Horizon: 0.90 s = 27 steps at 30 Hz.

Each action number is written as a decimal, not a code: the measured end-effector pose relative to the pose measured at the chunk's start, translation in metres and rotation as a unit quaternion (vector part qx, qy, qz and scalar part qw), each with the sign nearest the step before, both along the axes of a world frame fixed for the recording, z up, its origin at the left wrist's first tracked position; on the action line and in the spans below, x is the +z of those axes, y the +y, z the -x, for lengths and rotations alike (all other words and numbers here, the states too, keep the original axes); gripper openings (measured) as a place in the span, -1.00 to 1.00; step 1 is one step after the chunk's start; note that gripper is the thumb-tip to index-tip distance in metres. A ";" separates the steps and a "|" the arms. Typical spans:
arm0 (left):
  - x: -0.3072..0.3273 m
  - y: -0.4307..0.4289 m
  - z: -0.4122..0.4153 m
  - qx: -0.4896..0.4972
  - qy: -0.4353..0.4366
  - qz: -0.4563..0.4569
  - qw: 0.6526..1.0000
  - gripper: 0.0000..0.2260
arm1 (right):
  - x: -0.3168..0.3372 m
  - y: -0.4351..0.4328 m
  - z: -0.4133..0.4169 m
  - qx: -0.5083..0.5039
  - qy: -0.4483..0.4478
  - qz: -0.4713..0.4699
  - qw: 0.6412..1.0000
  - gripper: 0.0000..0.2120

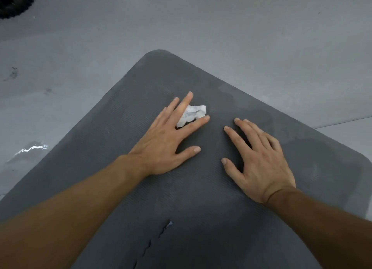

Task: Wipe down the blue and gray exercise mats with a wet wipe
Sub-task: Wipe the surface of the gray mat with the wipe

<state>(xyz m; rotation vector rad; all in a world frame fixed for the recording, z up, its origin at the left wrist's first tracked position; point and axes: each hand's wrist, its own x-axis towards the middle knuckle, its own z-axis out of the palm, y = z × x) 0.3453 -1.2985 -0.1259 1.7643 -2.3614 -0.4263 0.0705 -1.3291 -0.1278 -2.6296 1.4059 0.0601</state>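
Both hands lie flat on the gray mat, fingers straight, gripping nothing. The left hand presses the crumpled wet wipe under its spread fingers near the mat's far corner, likely to scrub with even pressure. The right hand rests just beside it, seemingly bracing the mat against sliding. Damp patches darken the right edge.

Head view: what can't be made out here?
All head view.
Wipe: partly hidden under the fingers of the left hand.
Gray mat: near end cut off by the bottom edge.
Dark round thing, top-left corner: cut off by the frame edge, unidentifiable.
Blue mat: not in frame.
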 end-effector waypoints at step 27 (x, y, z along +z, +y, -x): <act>-0.013 0.020 -0.015 0.167 -0.116 0.016 0.979 -0.34 | 0.012 -0.012 -0.096 0.040 -0.015 -0.042 0.998 -0.32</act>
